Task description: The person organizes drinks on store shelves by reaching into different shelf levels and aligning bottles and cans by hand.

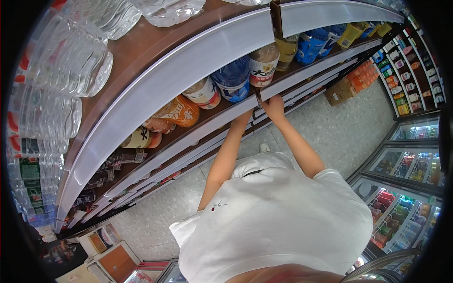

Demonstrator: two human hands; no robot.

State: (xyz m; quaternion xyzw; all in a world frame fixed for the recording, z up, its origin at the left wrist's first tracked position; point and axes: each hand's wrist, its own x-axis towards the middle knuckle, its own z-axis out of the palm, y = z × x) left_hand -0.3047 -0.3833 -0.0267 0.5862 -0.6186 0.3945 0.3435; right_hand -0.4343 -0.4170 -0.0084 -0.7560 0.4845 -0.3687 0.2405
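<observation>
Both of my arms reach forward to the shelf unit, below the row of drink bottles. My left hand [244, 116] is at a lower shelf edge [207, 113], its fingers hidden by the shelf. Close by on the right, my right hand [274, 104] is at the same edge, beside a dark vertical gap between shelf sections; its fingers are bent, and what they touch is too small to make out. Above the hands stand a bottle with a white label [264, 65] and a blue-labelled bottle [233, 82]. An orange-labelled bottle [181, 112] lies further left.
Large clear water bottles [71, 56] fill the upper shelf at the left. Cardboard boxes [339, 93] sit on the grey floor [325, 123] at the right. Glass-door fridges [401, 207] and another stocked shelf [408, 70] are at the far right.
</observation>
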